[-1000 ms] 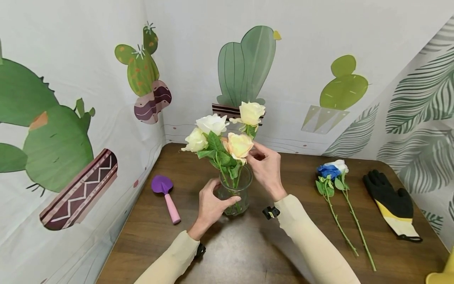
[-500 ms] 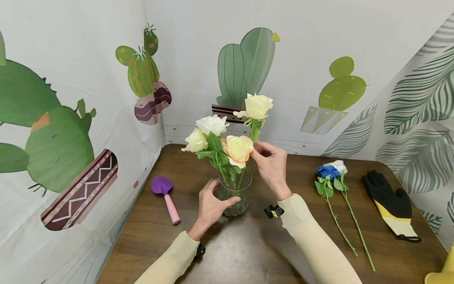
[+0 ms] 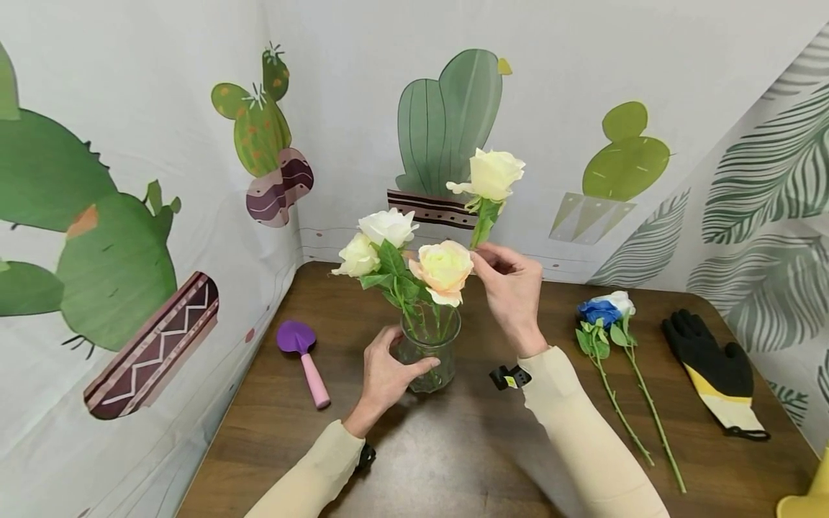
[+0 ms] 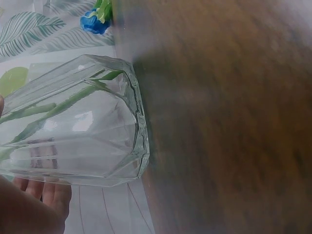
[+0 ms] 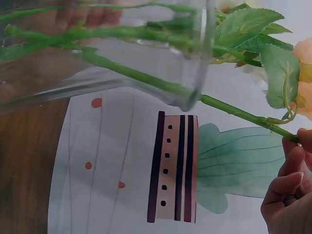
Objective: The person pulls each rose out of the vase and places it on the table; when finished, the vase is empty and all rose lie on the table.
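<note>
My left hand point(image 3: 383, 370) grips the clear glass vase point(image 3: 442, 365) from its left side, thumb across the front. Green stems show through the glass wall point(image 4: 83, 122) in the left wrist view. With thumb and fingertips, my right hand point(image 3: 514, 291) pinches the stem point(image 5: 234, 109) of a pale yellow rose point(image 3: 495, 175), which stands highest, above and right of the vase. The lower part of that stem runs down inside the vase. A peach rose point(image 3: 443, 270), a white rose point(image 3: 388, 228) and a cream rose point(image 3: 358, 255) lean over the rim, with green leaves below them.
On the brown table point(image 3: 440, 460), a purple trowel point(image 3: 304, 360) with a pink handle lies left. At right lie a blue rose point(image 3: 599, 311), a white rose point(image 3: 622, 302) and a black-and-yellow glove point(image 3: 712, 367). A yellow object point(image 3: 806, 500) shows at the right corner. Cactus-print cloth stands behind.
My right hand has moved up and to the right, and the pale yellow rose has risen with it. The peach rose has shifted slightly right. My left hand stays on the vase.
</note>
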Available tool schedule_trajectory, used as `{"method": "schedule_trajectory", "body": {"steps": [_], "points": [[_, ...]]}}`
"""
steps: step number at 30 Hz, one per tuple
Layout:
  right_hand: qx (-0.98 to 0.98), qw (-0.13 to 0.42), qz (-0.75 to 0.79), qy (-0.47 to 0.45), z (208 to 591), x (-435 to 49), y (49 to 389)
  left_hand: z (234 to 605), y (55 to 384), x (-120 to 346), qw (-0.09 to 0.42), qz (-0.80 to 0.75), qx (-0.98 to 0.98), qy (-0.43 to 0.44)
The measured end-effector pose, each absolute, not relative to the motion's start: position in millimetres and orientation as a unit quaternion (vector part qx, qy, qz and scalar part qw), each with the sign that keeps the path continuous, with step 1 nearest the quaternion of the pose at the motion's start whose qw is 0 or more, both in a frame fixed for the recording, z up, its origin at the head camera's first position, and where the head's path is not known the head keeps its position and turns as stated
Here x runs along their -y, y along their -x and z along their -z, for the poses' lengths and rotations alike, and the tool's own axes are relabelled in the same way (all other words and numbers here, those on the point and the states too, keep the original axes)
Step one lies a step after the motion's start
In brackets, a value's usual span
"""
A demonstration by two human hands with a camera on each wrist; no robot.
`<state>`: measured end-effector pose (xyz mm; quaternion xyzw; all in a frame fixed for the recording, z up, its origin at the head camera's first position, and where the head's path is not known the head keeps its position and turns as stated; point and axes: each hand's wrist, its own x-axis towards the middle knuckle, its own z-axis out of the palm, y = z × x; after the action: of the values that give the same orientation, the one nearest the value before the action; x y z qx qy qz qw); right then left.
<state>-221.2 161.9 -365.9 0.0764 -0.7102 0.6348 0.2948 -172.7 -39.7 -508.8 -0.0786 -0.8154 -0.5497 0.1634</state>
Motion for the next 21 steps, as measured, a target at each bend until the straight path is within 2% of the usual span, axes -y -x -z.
{"method": "schedule_trajectory", "body": {"steps": [10,15,21], "points": [[0.71,0.31,-0.625,-0.096,367,-162,225,507,172,39,0.165,0.548,0.816,0.078],[0.706,0.31,-0.632,-0.079,381,-155,229,507,172,39,0.16,0.549,0.817,0.075],[0.702,0.335,-0.627,-0.05,383,-150,231,508,173,39,0.154,0.555,0.814,0.074]]}}
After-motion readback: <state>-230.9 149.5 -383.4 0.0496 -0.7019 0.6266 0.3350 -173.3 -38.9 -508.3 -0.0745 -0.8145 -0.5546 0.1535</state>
